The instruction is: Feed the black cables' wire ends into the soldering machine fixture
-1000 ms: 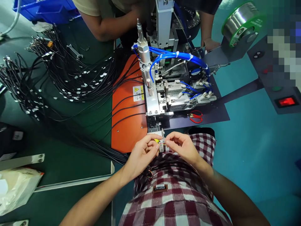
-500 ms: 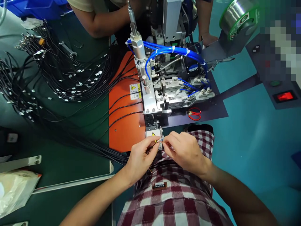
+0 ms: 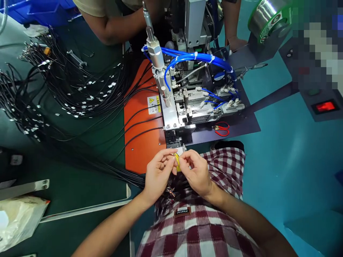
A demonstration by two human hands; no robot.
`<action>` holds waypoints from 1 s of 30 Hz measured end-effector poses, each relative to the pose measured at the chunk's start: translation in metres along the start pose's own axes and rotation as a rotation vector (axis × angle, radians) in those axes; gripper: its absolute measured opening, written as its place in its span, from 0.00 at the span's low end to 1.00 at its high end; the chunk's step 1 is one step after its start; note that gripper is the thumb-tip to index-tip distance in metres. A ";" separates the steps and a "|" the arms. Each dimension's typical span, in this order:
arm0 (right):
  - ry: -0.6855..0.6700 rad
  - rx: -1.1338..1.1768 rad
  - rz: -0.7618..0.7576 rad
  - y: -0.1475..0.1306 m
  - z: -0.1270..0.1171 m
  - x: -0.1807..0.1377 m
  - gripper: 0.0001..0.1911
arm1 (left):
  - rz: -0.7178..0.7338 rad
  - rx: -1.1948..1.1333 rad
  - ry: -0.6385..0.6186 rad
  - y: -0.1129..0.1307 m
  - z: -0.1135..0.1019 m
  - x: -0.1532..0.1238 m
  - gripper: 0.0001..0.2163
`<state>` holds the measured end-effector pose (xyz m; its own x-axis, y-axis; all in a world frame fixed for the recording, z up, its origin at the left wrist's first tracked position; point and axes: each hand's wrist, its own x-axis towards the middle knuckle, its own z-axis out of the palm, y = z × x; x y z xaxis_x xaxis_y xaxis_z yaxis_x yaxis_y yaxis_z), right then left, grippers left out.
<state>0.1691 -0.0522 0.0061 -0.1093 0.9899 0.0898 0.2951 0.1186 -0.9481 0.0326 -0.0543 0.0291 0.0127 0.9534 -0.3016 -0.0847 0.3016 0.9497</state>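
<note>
My left hand (image 3: pixel 158 171) is closed in a pinch, thumb against forefinger, on thin wires (image 3: pixel 175 154) that barely show at the fingertips. Opposite it, my right hand (image 3: pixel 195 170) pinches at the same wires, its fingertips almost touching the left ones. Fingers cover most of what is held. Behind the fingertips a yellow warning label (image 3: pixel 178 166) shows on the front of the machine. Just below my left wrist, stripped cable ends (image 3: pixel 170 192) with fine coloured wires stick out over my lap. A bundle of black cables (image 3: pixel 125 175) runs in from the left beneath that hand.
Ahead stands a machine (image 3: pixel 171 116) with blue air tubes and an orange plate (image 3: pixel 139 157), cables clamped along its side. Red-handled scissors (image 3: pixel 222 129) lie right of it. Piled cables (image 3: pixel 88 96) and a wrench (image 3: pixel 76 58) are left. A co-worker's arm (image 3: pixel 120 30) is behind.
My right hand has shifted left and turned inward, closer to my left hand. The stripped cable ends below my left wrist now show more fully.
</note>
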 end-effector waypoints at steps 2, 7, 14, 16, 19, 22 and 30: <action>-0.043 0.172 0.140 0.001 0.004 0.000 0.07 | -0.008 -0.028 -0.019 0.003 -0.001 0.000 0.10; -0.116 0.243 0.173 0.000 0.001 0.003 0.07 | -0.057 -0.115 -0.030 0.004 -0.003 0.001 0.08; -0.151 0.077 -0.009 -0.002 -0.013 0.006 0.06 | -0.152 -0.144 -0.041 0.011 -0.003 0.002 0.08; -0.155 0.061 -0.035 -0.001 -0.013 0.005 0.05 | -0.179 -0.195 -0.048 0.014 -0.003 0.002 0.08; -0.152 0.072 -0.011 0.001 -0.008 0.003 0.05 | -0.229 -0.285 -0.057 0.016 -0.003 0.005 0.10; -0.134 0.069 0.017 0.003 -0.002 0.003 0.06 | -0.285 -0.330 -0.069 0.015 -0.004 0.008 0.10; -0.101 -0.036 -0.065 0.001 -0.003 0.005 0.05 | -0.292 -0.317 -0.070 0.011 -0.005 0.011 0.09</action>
<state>0.1715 -0.0472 0.0062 -0.2241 0.9674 0.1178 0.3181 0.1869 -0.9294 0.0272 -0.0408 0.0360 0.1483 0.8304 -0.5371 -0.3694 0.5503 0.7488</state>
